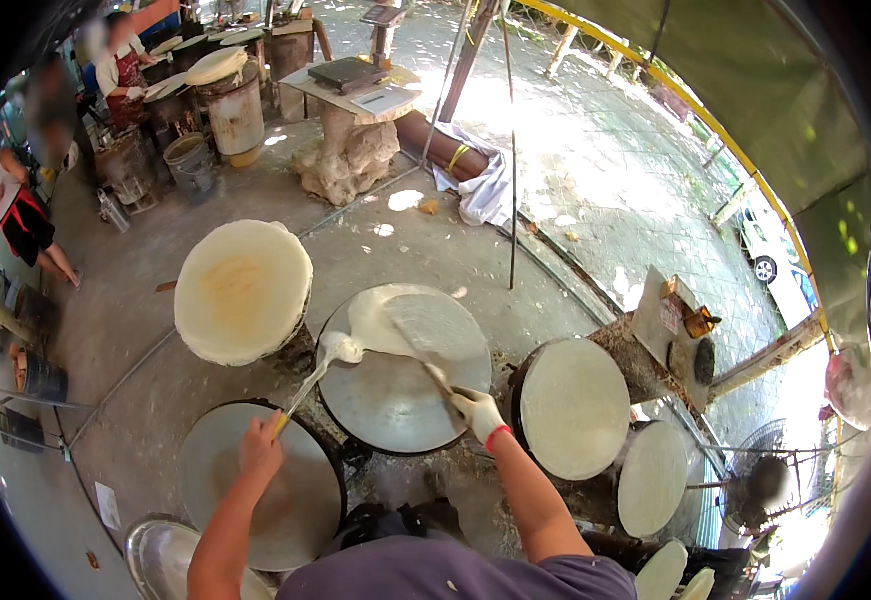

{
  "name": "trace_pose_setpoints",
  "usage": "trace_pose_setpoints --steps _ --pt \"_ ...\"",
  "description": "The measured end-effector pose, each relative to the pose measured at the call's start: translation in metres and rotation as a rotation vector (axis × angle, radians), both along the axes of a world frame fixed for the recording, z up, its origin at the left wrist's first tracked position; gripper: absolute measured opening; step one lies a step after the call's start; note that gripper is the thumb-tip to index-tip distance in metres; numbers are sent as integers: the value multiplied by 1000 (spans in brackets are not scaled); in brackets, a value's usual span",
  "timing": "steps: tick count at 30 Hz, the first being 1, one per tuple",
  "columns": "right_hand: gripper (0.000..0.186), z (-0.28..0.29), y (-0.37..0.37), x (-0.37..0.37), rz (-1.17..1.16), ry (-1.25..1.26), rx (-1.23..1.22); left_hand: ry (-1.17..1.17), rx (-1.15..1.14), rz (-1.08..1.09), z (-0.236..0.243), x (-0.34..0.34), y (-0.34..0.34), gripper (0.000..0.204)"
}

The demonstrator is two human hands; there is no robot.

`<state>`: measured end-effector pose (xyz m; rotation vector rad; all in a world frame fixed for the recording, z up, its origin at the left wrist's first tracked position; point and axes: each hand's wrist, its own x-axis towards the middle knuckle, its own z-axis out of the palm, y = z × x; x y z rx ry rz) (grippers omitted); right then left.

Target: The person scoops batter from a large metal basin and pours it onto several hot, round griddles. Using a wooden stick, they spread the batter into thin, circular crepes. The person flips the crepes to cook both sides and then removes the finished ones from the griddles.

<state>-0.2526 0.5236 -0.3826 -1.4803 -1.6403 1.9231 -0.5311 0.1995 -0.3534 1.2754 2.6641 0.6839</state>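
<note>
My bare left hand (261,450) is wrapped round the yellow handle of a ladle (307,388). Its head, coated in pale batter, hangs over the left edge of a round grey griddle (390,410). White batter (383,318) covers part of the griddle's far half. In a white glove with a red band at the wrist, my right hand (477,412) grips a spreader (437,377). The spreader's long thin blade reaches into the batter from the right and is smeared by motion.
Left of the griddle is a stack of pale flatbreads (243,290). A bare griddle (255,490) sits nearer left, beside a metal basin (145,555). Rightward, two griddles (575,408) (652,478) carry pale sheets. A thin pole (512,200) stands beyond; people work far left.
</note>
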Motion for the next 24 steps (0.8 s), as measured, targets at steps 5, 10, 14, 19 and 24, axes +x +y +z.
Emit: trace_pose_setpoints --steps 5,10,14,19,24 --pt "32 8 -5 -49 13 17 72 -88 273 8 -9 23 -5 39" --pt "35 39 18 -17 148 -1 -37 -764 407 264 12 56 0 27" --pt "36 -9 43 -30 6 130 22 -1069 548 350 35 75 34 18" --pt "35 36 42 -39 464 -20 -123 -1127 595 456 29 99 49 10" --pt "34 12 78 -44 282 64 -59 -1050 450 595 22 123 48 13"
